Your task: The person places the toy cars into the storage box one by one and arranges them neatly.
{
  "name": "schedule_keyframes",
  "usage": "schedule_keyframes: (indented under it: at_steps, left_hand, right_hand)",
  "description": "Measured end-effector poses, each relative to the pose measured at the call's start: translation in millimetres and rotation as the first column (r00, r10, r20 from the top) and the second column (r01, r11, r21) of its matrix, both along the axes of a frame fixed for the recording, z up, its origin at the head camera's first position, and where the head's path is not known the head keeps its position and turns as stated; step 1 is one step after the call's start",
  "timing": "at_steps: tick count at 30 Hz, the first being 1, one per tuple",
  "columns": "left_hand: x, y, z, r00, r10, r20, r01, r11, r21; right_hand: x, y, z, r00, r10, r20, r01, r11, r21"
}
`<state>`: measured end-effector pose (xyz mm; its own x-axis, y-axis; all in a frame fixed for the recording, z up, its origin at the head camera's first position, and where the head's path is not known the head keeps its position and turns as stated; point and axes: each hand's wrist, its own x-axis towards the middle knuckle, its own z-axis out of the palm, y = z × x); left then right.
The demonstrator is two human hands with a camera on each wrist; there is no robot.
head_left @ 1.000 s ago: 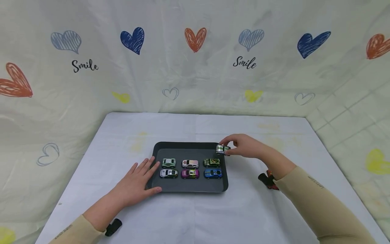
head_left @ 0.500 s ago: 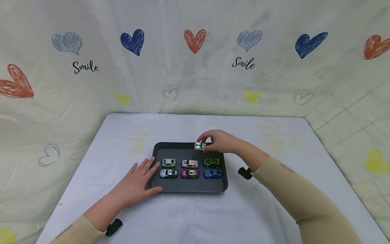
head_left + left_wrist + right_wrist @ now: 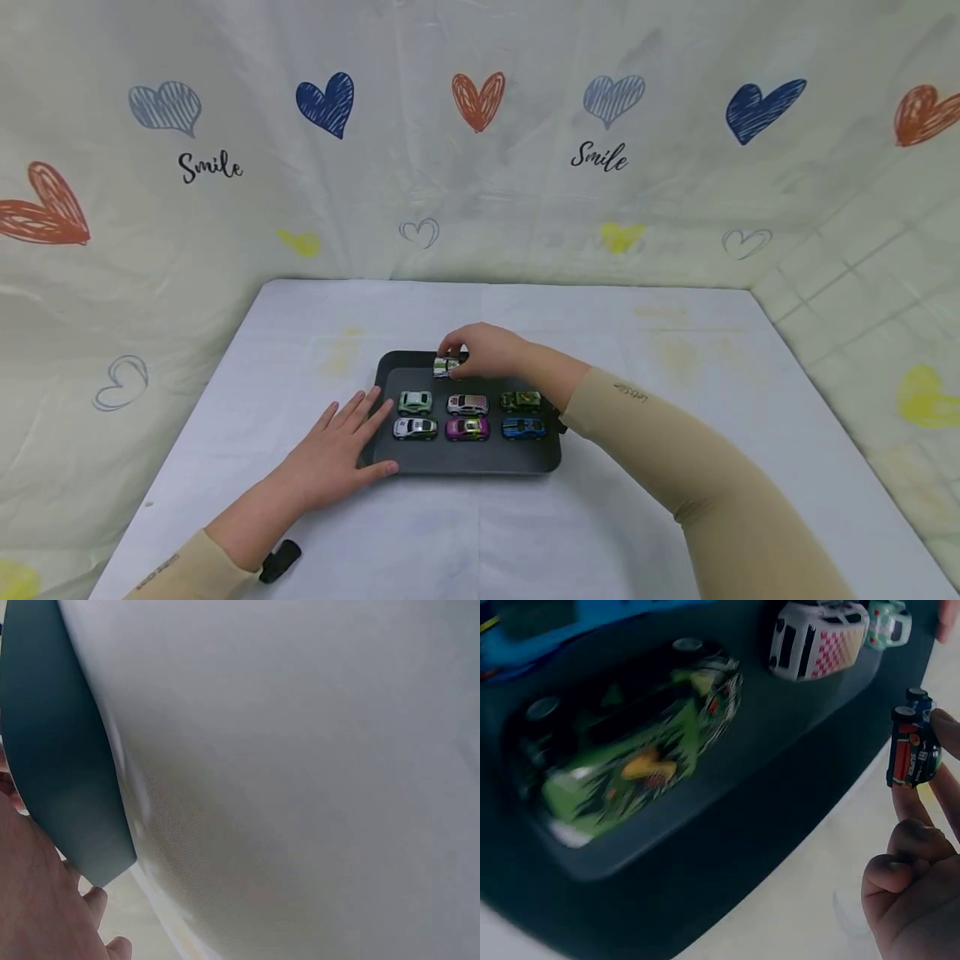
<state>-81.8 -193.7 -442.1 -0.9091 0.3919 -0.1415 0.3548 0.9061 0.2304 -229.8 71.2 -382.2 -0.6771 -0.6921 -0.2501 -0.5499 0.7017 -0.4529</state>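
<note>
Over the back part of a dark grey tray [image 3: 480, 462], my right hand [image 3: 487, 350] pinches a small silver and green toy car [image 3: 446, 367] between thumb and fingers. The right wrist view shows the rear of this toy car [image 3: 915, 746], held up off the tray floor. My left hand [image 3: 330, 458] lies with spread fingers on the tray's left edge. Two rows of toy cars stand in the tray: a mint green car [image 3: 415, 403], a white and pink checked car [image 3: 468, 405] and a dark green car [image 3: 521, 402] behind; a white car [image 3: 415, 428], a purple car [image 3: 467, 429] and a blue car [image 3: 523, 428] in front.
The tray sits on a table with a white cloth [image 3: 420, 542]. A pale curtain [image 3: 525, 192] printed with hearts hangs behind. Black wrist camera [image 3: 280, 561] is strapped by the left sleeve.
My right hand has carried the silver and green car leftward, from the tray's back right corner to its back middle-left. My left hand has stayed put.
</note>
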Motion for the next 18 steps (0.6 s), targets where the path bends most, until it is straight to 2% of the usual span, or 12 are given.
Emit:
schedule_keyframes:
  at_steps: [6, 13, 18]
  left_hand:
    - [0.6, -1, -0.1, 1.0, -0.009, -0.016, 0.009, 1.0, 0.002]
    - [-0.8, -4, -2.8, 0.999, -0.013, -0.031, 0.014, 1.0, 0.016]
    - [-0.9, -4, -1.8, 1.0, -0.017, -0.025, 0.017, 1.0, 0.013]
  right_hand:
    - [3.5, -26, -6.8, 0.995, 0.073, -0.074, -0.065, 0.993, 0.095]
    - [3.0, -44, -15.7, 0.983, 0.121, -0.138, -0.09, 0.974, 0.209]
    - [3.7, -49, -20.4, 0.978, 0.146, -0.151, -0.102, 0.959, 0.263]
